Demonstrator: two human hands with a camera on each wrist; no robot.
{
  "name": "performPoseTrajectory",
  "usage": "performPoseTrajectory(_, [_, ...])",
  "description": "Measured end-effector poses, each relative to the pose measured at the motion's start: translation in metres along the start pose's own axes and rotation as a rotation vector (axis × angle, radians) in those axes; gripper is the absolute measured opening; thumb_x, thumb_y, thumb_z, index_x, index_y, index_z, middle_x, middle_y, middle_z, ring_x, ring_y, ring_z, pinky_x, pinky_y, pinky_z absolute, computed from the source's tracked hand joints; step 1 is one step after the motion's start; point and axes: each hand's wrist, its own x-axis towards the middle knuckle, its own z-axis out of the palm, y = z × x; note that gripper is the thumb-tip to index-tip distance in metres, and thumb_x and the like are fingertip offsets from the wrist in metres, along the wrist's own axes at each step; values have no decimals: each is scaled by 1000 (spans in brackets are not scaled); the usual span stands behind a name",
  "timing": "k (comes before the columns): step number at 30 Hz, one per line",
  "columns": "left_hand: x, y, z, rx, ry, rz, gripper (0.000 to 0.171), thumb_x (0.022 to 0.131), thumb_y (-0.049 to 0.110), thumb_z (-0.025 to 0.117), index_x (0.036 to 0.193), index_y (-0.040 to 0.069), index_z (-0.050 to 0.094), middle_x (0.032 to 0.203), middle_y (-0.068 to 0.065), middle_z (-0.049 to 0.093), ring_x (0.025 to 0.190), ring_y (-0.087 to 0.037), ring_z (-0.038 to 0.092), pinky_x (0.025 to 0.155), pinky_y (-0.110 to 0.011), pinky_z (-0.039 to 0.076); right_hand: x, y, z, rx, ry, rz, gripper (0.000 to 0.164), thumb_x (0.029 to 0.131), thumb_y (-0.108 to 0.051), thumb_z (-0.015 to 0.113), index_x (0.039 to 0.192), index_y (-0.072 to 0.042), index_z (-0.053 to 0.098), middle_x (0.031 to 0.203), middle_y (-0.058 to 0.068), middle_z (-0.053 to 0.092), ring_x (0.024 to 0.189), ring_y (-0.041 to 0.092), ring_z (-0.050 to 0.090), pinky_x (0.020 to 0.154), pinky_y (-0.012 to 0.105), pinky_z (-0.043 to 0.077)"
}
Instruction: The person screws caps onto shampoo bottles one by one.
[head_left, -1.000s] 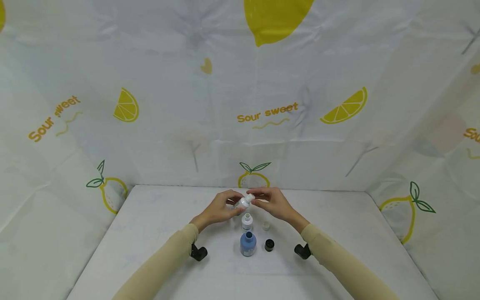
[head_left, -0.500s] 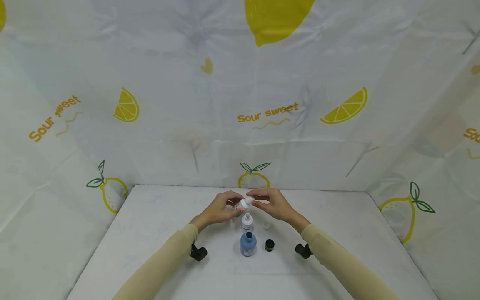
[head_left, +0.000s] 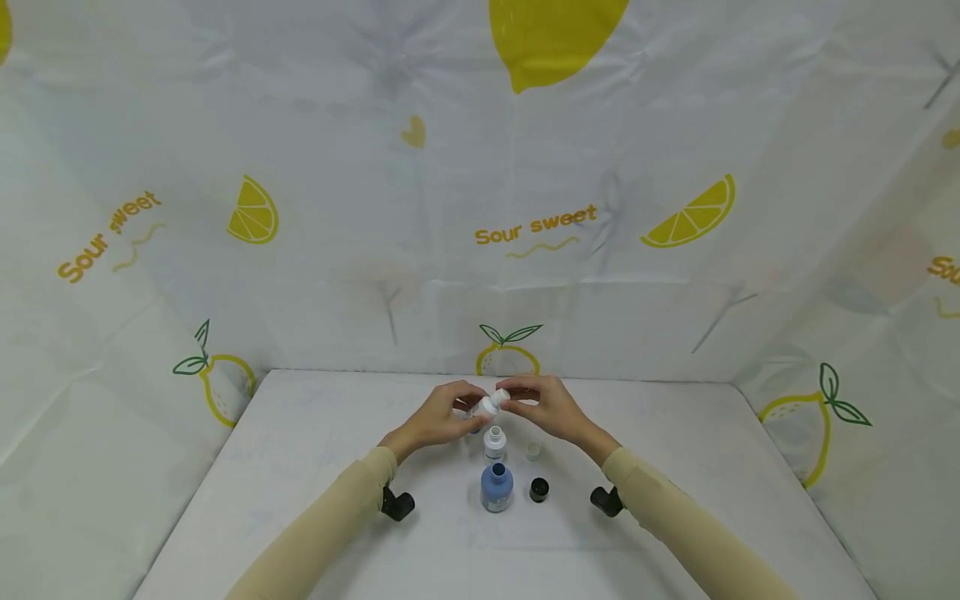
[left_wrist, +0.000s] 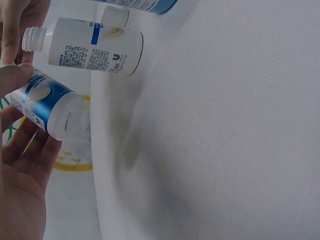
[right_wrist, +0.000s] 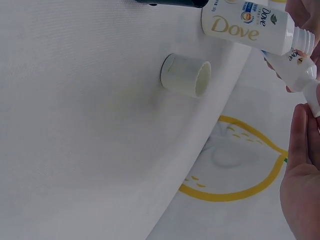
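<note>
Beyond the open bottles, my left hand (head_left: 442, 415) grips a small white bottle (left_wrist: 45, 100) with a blue band, tilted with its top toward the right. My right hand (head_left: 549, 407) pinches the white cap (head_left: 502, 396) at that bottle's top between thumb and fingers. Just nearer stands a white Dove bottle (right_wrist: 245, 22) with its threaded neck uncapped. In front of it is a blue bottle (head_left: 497, 492), also with an open mouth. A loose white cap (right_wrist: 182, 75) lies right of the white bottle, and a black cap (head_left: 538, 490) right of the blue one.
The white table (head_left: 315, 467) reaches back to a hanging lemon-print sheet (head_left: 420, 275), which also covers both sides. Black wrist cameras (head_left: 397, 505) hang below both sleeves, one on either side of the bottles.
My right fingers and the white cap shift very slightly at the tilted bottle's top. My left hand keeps its grip, and the standing bottles and loose caps stay in place.
</note>
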Motion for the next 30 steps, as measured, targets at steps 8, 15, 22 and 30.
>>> performPoseTrajectory(8, [-2, 3, -2, 9, -10, 24, 37, 87, 36, 71, 118, 16, 65, 108, 2, 67, 97, -10, 64, 87, -24, 57, 2, -3, 0, -104, 26, 66, 30, 83, -35, 74, 106, -16, 71, 102, 1, 74, 91, 13, 70, 83, 26, 59])
performPoseTrajectory(15, [-1, 3, -1, 15, -16, 31, 38, 87, 32, 72, 120, 14, 64, 110, 2, 67, 99, -8, 64, 89, -24, 56, 3, -4, 2, -157, 81, 155, 32, 79, -47, 75, 94, -20, 72, 88, -4, 71, 79, 7, 68, 72, 19, 58])
performPoseTrajectory(22, [0, 1, 1, 15, -4, 33, 38, 86, 33, 72, 120, 18, 63, 110, 3, 66, 99, -8, 64, 89, -24, 56, 3, -5, 5, -162, 119, 183, 34, 76, -52, 75, 86, -19, 70, 82, -3, 71, 74, 7, 67, 68, 18, 56])
performPoseTrajectory(30, [-1, 1, -1, 23, -2, 40, 41, 87, 40, 70, 121, 17, 63, 112, 3, 65, 101, -10, 64, 89, -24, 56, 3, -7, 8, -133, 139, 210, 38, 76, -53, 76, 87, -17, 70, 83, -1, 71, 74, 9, 67, 68, 19, 57])
